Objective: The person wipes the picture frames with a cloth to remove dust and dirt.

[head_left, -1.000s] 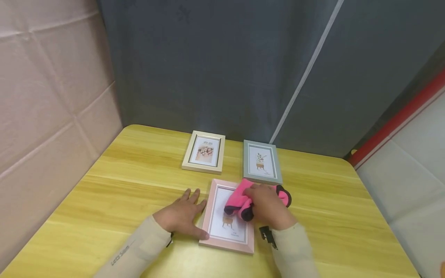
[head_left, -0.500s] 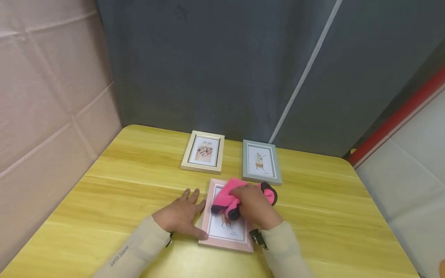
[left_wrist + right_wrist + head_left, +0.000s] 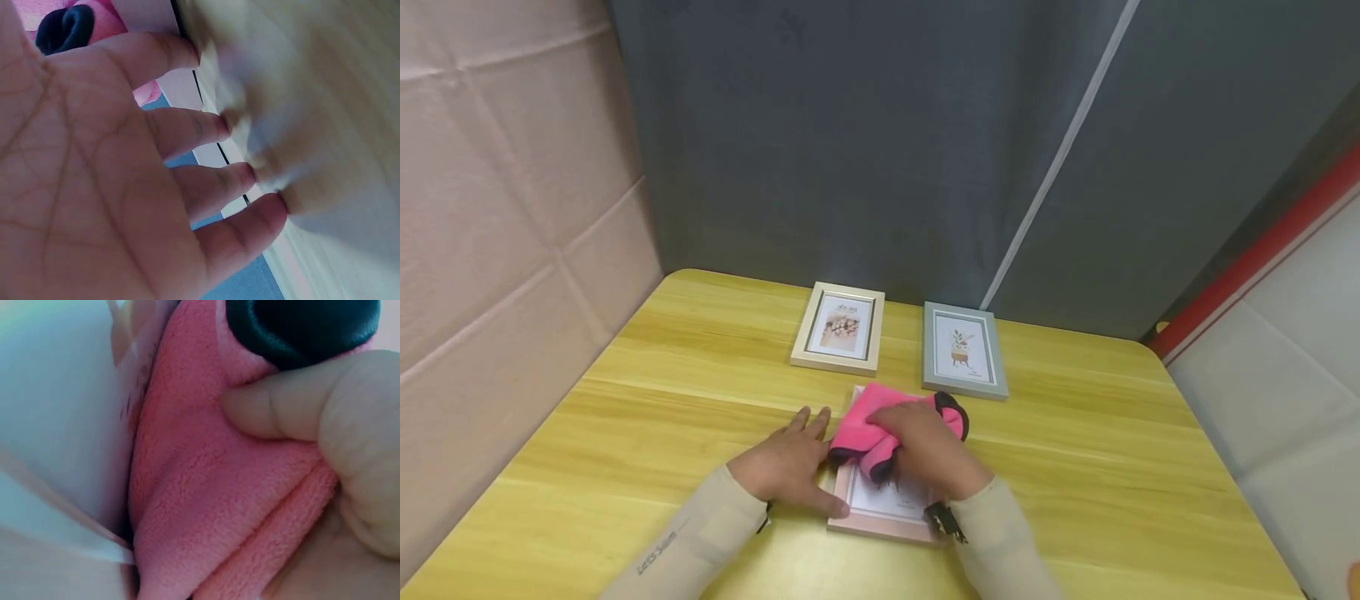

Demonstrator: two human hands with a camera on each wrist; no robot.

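A pink picture frame (image 3: pixel 887 527) lies flat on the table, its upper half covered by a bright pink cloth (image 3: pixel 861 421) with black edging. My right hand (image 3: pixel 928 446) grips the bunched cloth and presses it on the frame's front; in the right wrist view the thumb digs into the fleecy cloth (image 3: pixel 206 444) against the picture. At the frame's left side my left hand (image 3: pixel 786 467) rests with spread fingers, its thumb on the lower left corner. The left wrist view shows that palm (image 3: pixel 94 169) with fingertips down on the wooden surface.
Behind the pink frame lie a gold picture frame (image 3: pixel 799 358) and a grey-green picture frame (image 3: pixel 931 358), both face up. The yellow wood-grain table (image 3: pixel 647 417) meets a dark grey curtain (image 3: pixel 850 150) at the back. A pale cloth-covered wall (image 3: pixel 512 208) stands on the left.
My right hand has slid the cloth leftward across the pink frame, from its right side to its upper left edge. My left hand and the frames have stayed in place.
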